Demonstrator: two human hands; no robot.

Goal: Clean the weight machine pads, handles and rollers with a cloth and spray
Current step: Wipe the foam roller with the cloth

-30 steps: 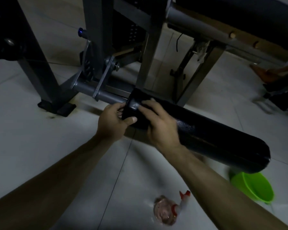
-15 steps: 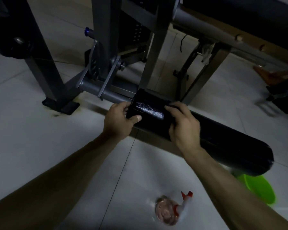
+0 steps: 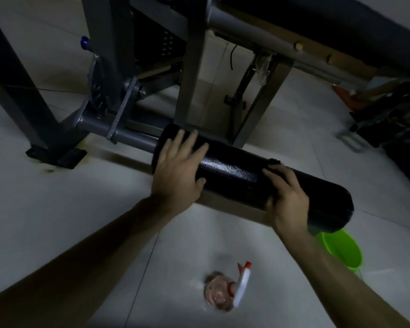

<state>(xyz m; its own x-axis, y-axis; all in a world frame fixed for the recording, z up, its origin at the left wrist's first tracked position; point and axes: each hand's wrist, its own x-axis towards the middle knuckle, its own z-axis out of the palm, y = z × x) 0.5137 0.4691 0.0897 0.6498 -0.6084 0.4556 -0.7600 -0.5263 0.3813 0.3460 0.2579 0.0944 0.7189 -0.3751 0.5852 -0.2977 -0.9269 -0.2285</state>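
**Head view: wiping moves toward the free end of the roller (image 3: 234, 171)**

Since a second ago the right hand (image 3: 287, 197) has slid from the roller's frame end toward its free end, so much of the top is probably wiped. Its grip curls over the roller, apparently holding a dark cloth (image 3: 273, 161). The left hand (image 3: 179, 166), earlier pinching the frame end, now lies flat with fingers spread. The spray bottle (image 3: 240, 286) sits on the floor (image 3: 57, 209) near the roller.

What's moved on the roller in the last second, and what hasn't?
The right hand slid along the roller from beside the left hand toward its free end. The left hand loosened from gripping the inner end to lying flat on top. Roller, spray bottle and bucket stayed put.
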